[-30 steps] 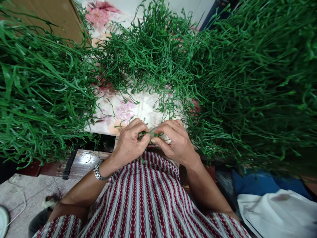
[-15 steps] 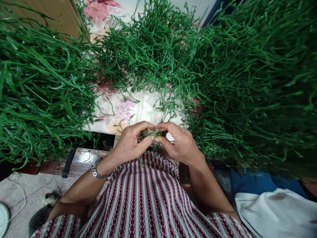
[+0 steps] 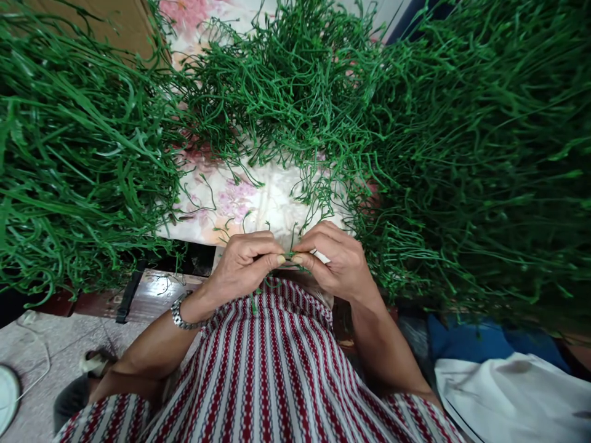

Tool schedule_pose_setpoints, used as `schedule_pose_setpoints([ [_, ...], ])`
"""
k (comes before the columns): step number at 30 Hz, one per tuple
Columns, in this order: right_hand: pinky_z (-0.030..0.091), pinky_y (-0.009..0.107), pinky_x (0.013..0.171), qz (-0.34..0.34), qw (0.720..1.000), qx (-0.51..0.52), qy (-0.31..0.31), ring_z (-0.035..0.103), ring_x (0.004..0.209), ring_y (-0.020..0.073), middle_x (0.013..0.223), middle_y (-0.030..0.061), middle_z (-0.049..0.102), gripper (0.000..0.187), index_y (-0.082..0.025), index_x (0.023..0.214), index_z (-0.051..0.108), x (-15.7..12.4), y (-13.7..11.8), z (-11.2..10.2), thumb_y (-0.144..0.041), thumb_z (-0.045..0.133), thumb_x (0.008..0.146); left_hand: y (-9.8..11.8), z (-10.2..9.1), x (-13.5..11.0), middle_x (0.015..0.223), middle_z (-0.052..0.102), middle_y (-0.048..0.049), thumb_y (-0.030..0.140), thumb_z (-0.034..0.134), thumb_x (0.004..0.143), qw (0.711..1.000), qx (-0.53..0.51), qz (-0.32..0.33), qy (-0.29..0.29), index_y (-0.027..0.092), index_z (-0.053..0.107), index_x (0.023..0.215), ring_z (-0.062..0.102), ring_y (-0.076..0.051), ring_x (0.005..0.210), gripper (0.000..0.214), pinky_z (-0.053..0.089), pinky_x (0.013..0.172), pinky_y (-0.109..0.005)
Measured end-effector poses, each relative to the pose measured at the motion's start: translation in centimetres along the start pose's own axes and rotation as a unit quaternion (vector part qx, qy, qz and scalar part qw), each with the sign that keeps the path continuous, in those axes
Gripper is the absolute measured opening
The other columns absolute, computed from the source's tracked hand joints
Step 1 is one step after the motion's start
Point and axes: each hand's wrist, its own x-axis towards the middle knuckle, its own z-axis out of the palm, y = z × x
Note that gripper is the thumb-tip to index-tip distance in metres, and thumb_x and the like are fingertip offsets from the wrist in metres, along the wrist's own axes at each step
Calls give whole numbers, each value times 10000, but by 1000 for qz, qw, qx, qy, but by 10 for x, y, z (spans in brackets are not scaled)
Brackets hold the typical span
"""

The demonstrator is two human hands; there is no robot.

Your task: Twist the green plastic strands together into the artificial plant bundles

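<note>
Just above my lap, my left hand (image 3: 247, 261) pinches a small bunch of thin green stems (image 3: 289, 254) between thumb and fingers. Close beside it, my right hand (image 3: 335, 258) grips the same bunch from the other side, thumb and index finger pressed together. A few curled stem ends poke out above and below the fingers; how many stems are held I cannot make out. Past my hands lies a pale floral cloth (image 3: 272, 191) with some loose stems on it.
Tangled green stems are heaped at the left (image 3: 78, 160), along the back (image 3: 295, 86) and at the right (image 3: 480, 172). A cardboard box (image 3: 92, 27) stands at the back left. White cloth (image 3: 508, 394) lies at the lower right.
My fingertips have closed down on the stems, and the gap between thumbs and index fingers is gone. The heaps look unchanged.
</note>
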Motion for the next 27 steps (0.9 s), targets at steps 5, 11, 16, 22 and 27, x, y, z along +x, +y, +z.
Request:
schedule_pose_setpoints([
  [5, 420, 286, 599, 38, 998, -13, 49, 524, 659, 143, 673, 23, 561, 85, -166, 735, 576, -3, 3, -8, -212, 576, 806, 2, -10, -6, 534, 501, 18, 162, 590, 774, 999, -22, 0, 42, 146, 633, 638, 446, -84, 517, 143, 334, 496, -219],
  [11, 464, 292, 665, 16, 996, -29, 78, 576, 752, 156, 785, 36, 607, 35, -195, 839, 577, 7, -13, -21, -181, 555, 816, 7, -14, 2, 544, 530, 7, 122, 560, 776, 999, 29, 17, 34, 144, 613, 625, 468, -93, 545, 162, 346, 523, -226],
  [16, 439, 264, 616, 35, 996, -8, 81, 534, 683, 130, 754, 32, 579, 111, -169, 935, 583, 13, -13, -11, -177, 516, 846, 3, -8, 6, 605, 565, -13, 173, 559, 787, 997, 52, -9, 48, 142, 634, 691, 495, -108, 593, 126, 377, 566, -236],
  [22, 408, 249, 573, 8, 1000, -2, 19, 485, 661, 127, 724, 32, 519, 159, -137, 881, 562, 11, -9, 10, -286, 511, 860, 2, -8, 4, 622, 585, -18, 212, 551, 809, 999, 1, -5, 37, 155, 659, 744, 507, -108, 603, 139, 394, 565, -233],
  [27, 351, 244, 542, -27, 996, -15, -84, 424, 618, 121, 649, 14, 465, 182, -142, 753, 554, 3, -14, -4, -241, 465, 877, 3, -14, -5, 574, 545, -10, 162, 553, 803, 999, 32, 39, -14, 138, 651, 739, 475, -98, 546, 119, 353, 515, -229],
])
